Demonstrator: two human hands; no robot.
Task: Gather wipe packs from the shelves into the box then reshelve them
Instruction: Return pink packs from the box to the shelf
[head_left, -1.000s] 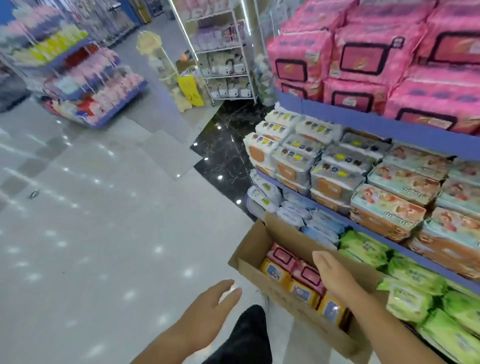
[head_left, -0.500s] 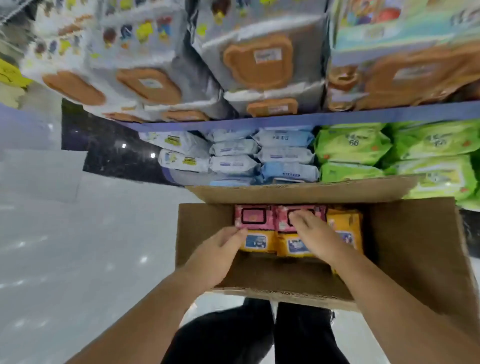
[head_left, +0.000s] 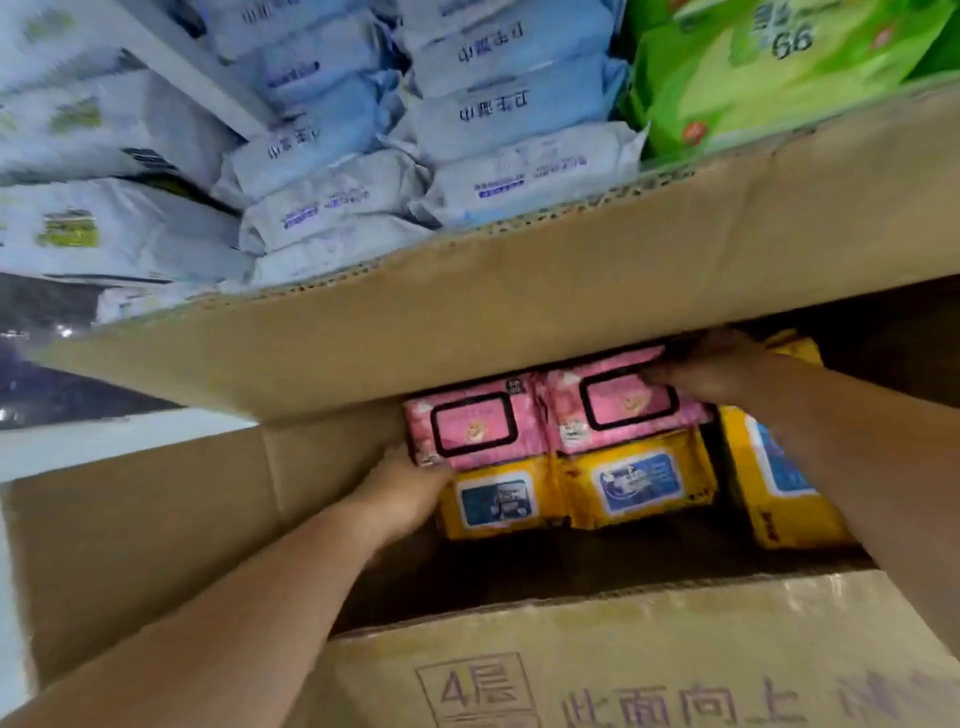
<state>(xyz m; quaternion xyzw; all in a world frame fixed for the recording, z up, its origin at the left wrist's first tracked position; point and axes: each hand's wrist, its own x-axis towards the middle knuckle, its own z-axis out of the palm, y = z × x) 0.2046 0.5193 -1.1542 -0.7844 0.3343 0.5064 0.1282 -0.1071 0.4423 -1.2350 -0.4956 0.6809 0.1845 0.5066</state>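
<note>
A cardboard box (head_left: 156, 545) fills the lower view, flaps open. Inside lie two pink wipe packs side by side, the left pink pack (head_left: 472, 428) and the right pink pack (head_left: 623, 408), with several yellow wipe packs (head_left: 631, 483) under and beside them. My left hand (head_left: 402, 493) grips the near left corner of the left pink pack. My right hand (head_left: 714, 364) grips the far right edge of the right pink pack, partly hidden under the far flap (head_left: 519, 306).
Behind the box, the shelf holds stacked blue and white wipe packs (head_left: 332, 135) and green wipe packs (head_left: 758, 67) at the right. A strip of pale floor (head_left: 104, 441) shows at the left. The near flap (head_left: 623, 675) carries printed characters.
The view has closed in on the box from the aisle. Both hands went from hovering above the box to deep inside, taking hold of the two pink packs.
</note>
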